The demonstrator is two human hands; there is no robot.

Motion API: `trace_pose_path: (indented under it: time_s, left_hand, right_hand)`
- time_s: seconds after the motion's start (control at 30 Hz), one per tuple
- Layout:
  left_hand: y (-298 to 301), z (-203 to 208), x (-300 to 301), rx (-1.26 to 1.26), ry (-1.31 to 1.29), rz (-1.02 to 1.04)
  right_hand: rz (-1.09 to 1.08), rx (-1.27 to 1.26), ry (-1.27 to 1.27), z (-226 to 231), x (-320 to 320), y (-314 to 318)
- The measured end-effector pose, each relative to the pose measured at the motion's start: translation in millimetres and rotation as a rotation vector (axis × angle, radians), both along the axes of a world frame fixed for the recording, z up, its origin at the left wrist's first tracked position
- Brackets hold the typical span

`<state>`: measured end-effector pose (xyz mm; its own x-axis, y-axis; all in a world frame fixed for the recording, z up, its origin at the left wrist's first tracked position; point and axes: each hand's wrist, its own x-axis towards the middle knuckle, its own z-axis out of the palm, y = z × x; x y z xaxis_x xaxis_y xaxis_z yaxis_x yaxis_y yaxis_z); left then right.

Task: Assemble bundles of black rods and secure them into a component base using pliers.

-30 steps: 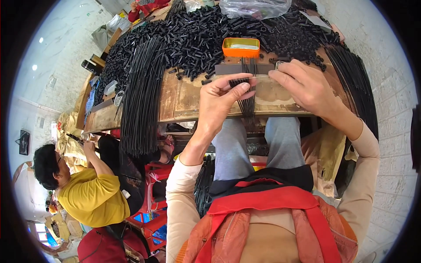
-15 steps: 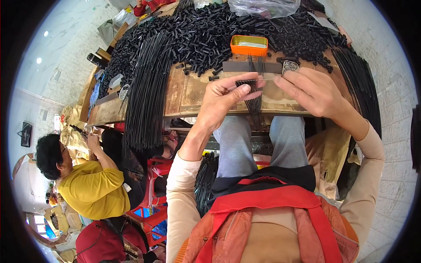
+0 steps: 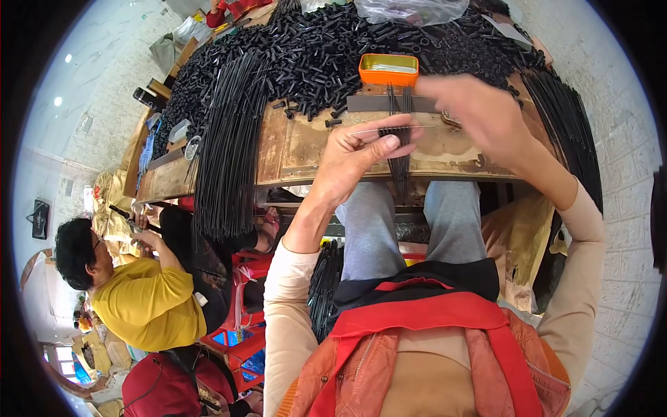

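Left hand [image 3: 353,158] pinches black rods [image 3: 399,167]; right hand [image 3: 483,115] blurred, cannot tell its grip

Blurred at the right hand [image 3: 479,115]; cut off by the top edge at the clear plastic bag [image 3: 411,10].

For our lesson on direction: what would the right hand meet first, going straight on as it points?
Probably the orange box, left of the blurred fingers; depth is unclear, the right hand might pass above it.
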<state>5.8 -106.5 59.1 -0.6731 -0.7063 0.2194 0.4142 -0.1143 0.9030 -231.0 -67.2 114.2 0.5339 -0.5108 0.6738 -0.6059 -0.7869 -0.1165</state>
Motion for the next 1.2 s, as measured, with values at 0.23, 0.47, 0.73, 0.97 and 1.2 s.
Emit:
trace_pose_path:
  time_s: [0.23,0.47,0.73,0.97,1.2]
  left_hand:
    - [6,-6,2,0.020,-0.098,0.066]
    - [-25,-69,40,-0.370,-0.478,0.179]
    - [-27,-128,-13,-1.320,-0.781,0.371]
    - [-36,-119,-16,-1.331,-0.805,0.305]
    - [-36,-118,-21,-1.349,-0.986,0.237]
  right_hand:
    - [0.070,0.813,-0.178,-97,44,-3]
    - [0.051,0.911,-0.372,-104,49,-20]
    - [0.159,0.742,-0.213,-110,50,-13]
    - [0.179,0.752,-0.206,-101,41,-14]
    - [0.272,1.144,-0.133,-98,-11,-49]
